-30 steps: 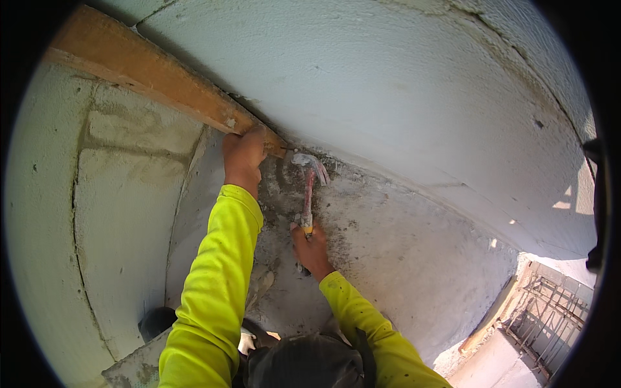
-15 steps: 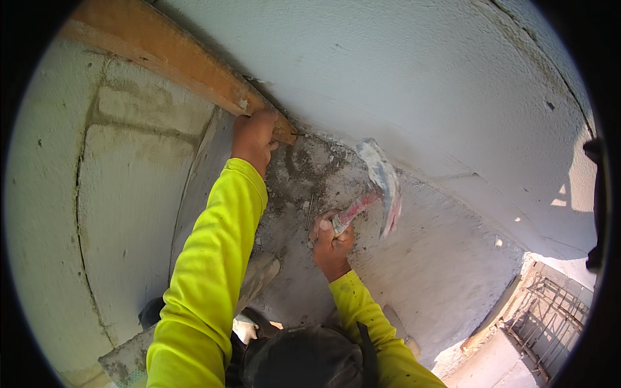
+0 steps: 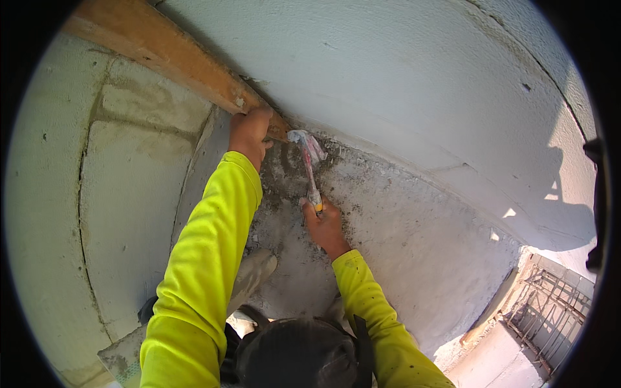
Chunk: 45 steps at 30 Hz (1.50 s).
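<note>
A long orange-brown wooden plank [image 3: 174,57] slants down from the upper left into the corner between two walls. My left hand [image 3: 251,134] is closed around its lower end; whether the fingers also pinch a nail there cannot be made out. My right hand [image 3: 326,229] grips a claw hammer [image 3: 309,161] with a worn, paint-smeared head and a yellow band showing at the grip. The hammer's head is at the plank's end, just right of my left hand, and slightly blurred. Crumbs of mortar lie on the rough grey floor [image 3: 388,252] below.
A pale block wall [image 3: 139,200] rises on the left, and a smooth grey wall [image 3: 401,84] runs along the far side. At the lower right, rusty steel bars [image 3: 550,310] cross in an opening. A flat board [image 3: 123,355] lies at the lower left.
My right hand has swung the hammer left and away from me, bringing its head to the plank's end. My left hand stays on the plank.
</note>
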Each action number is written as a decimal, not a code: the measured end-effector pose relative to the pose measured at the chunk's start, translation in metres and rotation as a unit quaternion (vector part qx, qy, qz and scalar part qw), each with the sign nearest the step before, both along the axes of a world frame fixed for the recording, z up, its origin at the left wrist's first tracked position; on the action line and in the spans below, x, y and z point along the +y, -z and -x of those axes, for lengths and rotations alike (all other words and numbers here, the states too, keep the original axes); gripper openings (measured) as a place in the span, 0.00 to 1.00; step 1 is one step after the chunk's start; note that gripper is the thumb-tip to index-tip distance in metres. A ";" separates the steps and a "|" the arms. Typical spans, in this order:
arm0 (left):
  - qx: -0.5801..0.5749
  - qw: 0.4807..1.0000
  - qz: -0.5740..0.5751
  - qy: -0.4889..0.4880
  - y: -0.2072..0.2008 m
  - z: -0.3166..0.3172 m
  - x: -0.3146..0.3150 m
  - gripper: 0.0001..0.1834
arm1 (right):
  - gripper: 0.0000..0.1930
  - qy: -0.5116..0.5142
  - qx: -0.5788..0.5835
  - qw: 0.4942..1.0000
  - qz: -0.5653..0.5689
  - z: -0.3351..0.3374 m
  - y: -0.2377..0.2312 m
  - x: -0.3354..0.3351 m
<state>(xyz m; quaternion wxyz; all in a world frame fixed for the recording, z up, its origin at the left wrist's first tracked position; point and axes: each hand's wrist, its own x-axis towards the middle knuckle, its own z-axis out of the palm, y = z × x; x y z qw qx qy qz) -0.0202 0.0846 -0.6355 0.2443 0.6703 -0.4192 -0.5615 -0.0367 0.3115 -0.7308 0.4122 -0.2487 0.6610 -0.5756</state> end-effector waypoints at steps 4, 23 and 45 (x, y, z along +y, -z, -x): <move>-0.003 1.000 0.011 0.016 -0.002 -0.001 0.000 0.29 | 0.09 0.062 0.002 0.980 0.189 -0.001 0.000 0.011; 0.000 0.999 0.031 0.030 -0.004 0.001 0.000 0.27 | 0.09 -0.028 0.083 0.996 0.010 0.007 0.010 0.007; -0.010 0.999 0.023 0.040 -0.007 0.002 0.003 0.33 | 0.15 0.013 -0.062 0.998 0.022 0.006 -0.002 -0.002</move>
